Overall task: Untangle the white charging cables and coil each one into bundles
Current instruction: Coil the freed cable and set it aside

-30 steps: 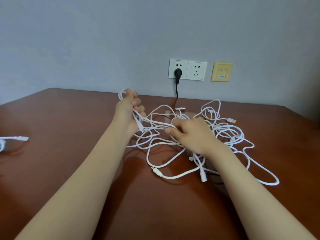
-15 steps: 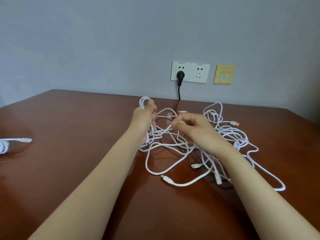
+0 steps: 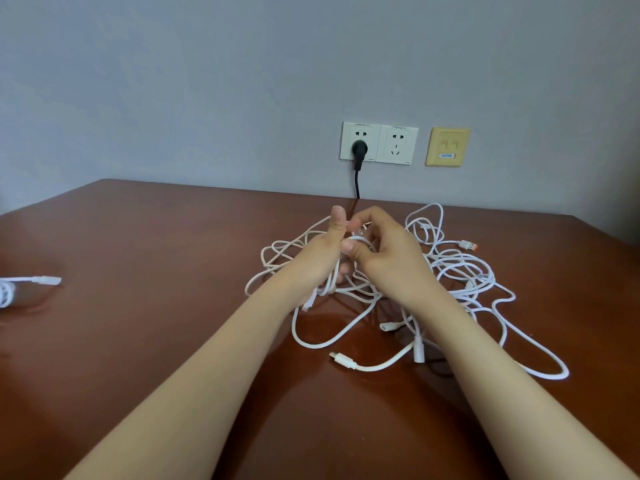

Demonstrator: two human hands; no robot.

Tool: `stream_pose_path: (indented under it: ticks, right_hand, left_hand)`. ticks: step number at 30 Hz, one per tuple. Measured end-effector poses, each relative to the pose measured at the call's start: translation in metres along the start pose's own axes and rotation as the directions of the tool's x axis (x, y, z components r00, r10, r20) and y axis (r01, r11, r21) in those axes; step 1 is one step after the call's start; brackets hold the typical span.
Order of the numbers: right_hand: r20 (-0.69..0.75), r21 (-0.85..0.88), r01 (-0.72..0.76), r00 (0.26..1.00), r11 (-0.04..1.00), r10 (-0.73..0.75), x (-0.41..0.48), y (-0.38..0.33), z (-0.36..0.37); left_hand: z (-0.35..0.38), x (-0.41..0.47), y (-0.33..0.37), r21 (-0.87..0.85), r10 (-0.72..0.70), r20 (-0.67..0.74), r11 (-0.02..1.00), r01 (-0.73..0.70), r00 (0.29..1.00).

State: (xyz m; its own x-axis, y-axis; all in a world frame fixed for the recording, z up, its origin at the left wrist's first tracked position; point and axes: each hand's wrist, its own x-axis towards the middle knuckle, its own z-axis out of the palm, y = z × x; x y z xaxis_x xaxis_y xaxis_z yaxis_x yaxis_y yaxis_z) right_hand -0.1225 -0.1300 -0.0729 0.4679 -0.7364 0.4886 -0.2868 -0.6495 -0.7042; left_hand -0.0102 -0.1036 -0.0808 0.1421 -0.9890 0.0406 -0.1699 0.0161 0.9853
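A tangle of white charging cables lies on the brown table right of centre. Loose plug ends show at the front and an orange-tipped plug at the right. My left hand grips several strands of white cable, which hang down from its fist. My right hand meets it just above the pile and pinches a strand of white cable that loops over its thumb. Both hands are lifted slightly off the table.
A coiled white cable lies at the table's left edge. On the wall behind are a double socket with a black plug and cord, and a yellow wall plate.
My left hand has moved right with its cable strands and now meets my right hand, which rose from the pile and closed its fingers on a strand.
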Motion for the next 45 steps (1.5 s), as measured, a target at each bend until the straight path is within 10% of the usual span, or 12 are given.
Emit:
stream_pose_path:
  ticks: [13,23,34,45]
  right_hand:
    - [0.068,-0.069,-0.143,0.987,0.987,0.147,0.009,0.014,-0.017]
    - [0.169,-0.117,-0.052,0.983,0.992,0.071,0.007,0.021,-0.013]
    - [0.245,-0.347,-0.021,0.963,0.938,0.112,0.005,0.015,-0.009]
    - [0.17,-0.439,0.073,0.985,0.896,0.003,0.001,0.015,-0.002]
  left_hand:
    - [-0.011,-0.002,-0.004,0.116,-0.012,0.318,0.993,-0.026,0.948]
    - [-0.009,0.004,-0.011,0.327,0.158,0.105,0.927,-0.184,0.982]
    - [-0.022,0.011,-0.005,0.138,0.197,-0.243,0.976,-0.167,0.95]
    - [-0.027,0.011,-0.001,-0.047,0.134,-0.294,0.987,-0.154,0.946]
